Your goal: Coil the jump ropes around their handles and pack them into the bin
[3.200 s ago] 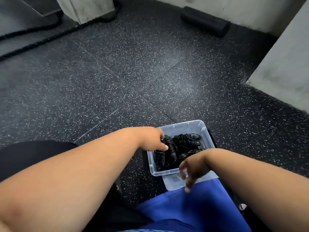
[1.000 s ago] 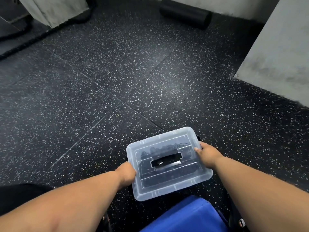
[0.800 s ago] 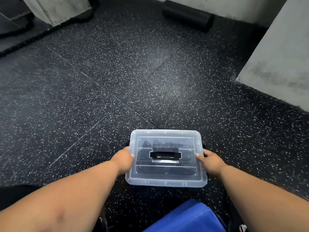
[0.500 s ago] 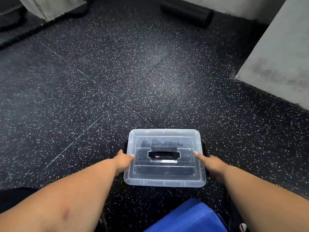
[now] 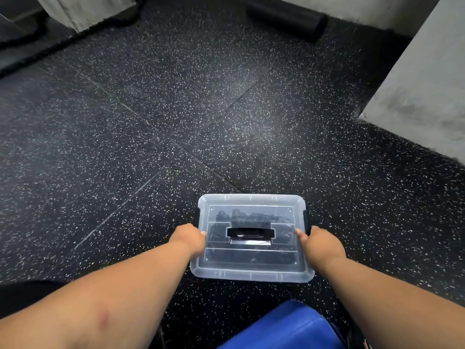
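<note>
The clear plastic bin (image 5: 251, 275) sits on the speckled black floor just in front of me, with its clear lid on. Black coiled jump ropes (image 5: 241, 214) show dimly through the lid, around the lid's black handle (image 5: 250, 233). My left hand (image 5: 187, 238) grips the bin's left side, thumb tip on the lid edge. My right hand (image 5: 318, 244) grips the right side the same way. A black latch (image 5: 306, 217) sticks out just beyond the right hand; the fingers below the rim are hidden.
A blue pad (image 5: 284, 328) lies near my legs below the bin. A black foam roller (image 5: 284, 17) lies by the far wall. A grey concrete pillar (image 5: 422, 91) stands at right, another block (image 5: 83, 8) at top left with a thick black rope (image 5: 37, 54) beside it.
The bin was open with my left hand among the ropes; the lid is now on it. Over the last second the bin turned square to me and both hands closed on its sides.
</note>
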### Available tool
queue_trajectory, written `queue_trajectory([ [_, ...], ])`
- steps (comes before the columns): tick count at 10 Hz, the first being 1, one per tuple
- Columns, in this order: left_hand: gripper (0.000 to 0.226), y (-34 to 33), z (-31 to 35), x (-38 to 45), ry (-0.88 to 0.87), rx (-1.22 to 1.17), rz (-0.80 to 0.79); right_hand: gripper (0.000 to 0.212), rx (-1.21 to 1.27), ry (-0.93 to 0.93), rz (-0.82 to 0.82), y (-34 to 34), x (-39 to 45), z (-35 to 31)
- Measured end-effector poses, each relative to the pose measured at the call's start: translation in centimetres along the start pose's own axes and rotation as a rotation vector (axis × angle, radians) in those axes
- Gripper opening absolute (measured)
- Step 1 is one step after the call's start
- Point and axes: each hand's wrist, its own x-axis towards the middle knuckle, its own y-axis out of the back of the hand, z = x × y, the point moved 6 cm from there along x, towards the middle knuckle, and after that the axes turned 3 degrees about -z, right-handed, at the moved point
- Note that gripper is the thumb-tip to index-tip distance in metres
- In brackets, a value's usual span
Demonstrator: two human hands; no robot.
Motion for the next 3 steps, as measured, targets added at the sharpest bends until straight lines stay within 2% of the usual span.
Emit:
queue_trajectory([
  [2, 0.040, 0.7, 1.0, -1.3, -0.110, 0.151, -0.109, 0.051, -0.036, 0.018, -0.170, 0.5, -0.4, -1.0],
  [3, 0.052, 1.7, 2.1, -3.6, -0.150, 0.218, -0.123, 0.036, -0.227, 0.045, -0.212, 2.0, -1.7, -1.9],
])
